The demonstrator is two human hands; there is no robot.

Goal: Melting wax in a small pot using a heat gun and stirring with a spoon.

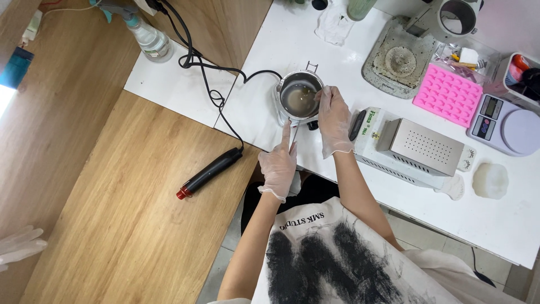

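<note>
Two gloved hands work at a small steel pot [300, 98] on the white table [337, 62], seen from the single head view. That pot is the landmark for all that follows. It stands upright near the table's front edge, and it holds a shallow pool of cloudy, pale brown liquid; whether any solid bits remain in it I cannot tell. The right hand [334, 119] lies against the pot's right rim, fingers curled over the edge, steadying it. The left hand [278, 164] sits just in front of the pot, closed around a thin handle or rod that runs up to the pot's front edge, forefinger stretched along it; what the thin piece is cannot be made out. Judging by the liquid state of the contents, the melting or mixing looks well along, while nothing has been poured: the pink silicone mould [448, 93], well to the right of the pot, shows empty cavities.

A black cable [211, 84] loops away from the pot to the left, and a black heat tool [209, 172] with a red tip lies to the pot's front left on the wooden bench [124, 214]. A spray bottle [147, 37] stands far left and behind. Right of the pot sits a metal box with a perforated top [424, 147], and beyond it a digital scale [506, 126].
</note>
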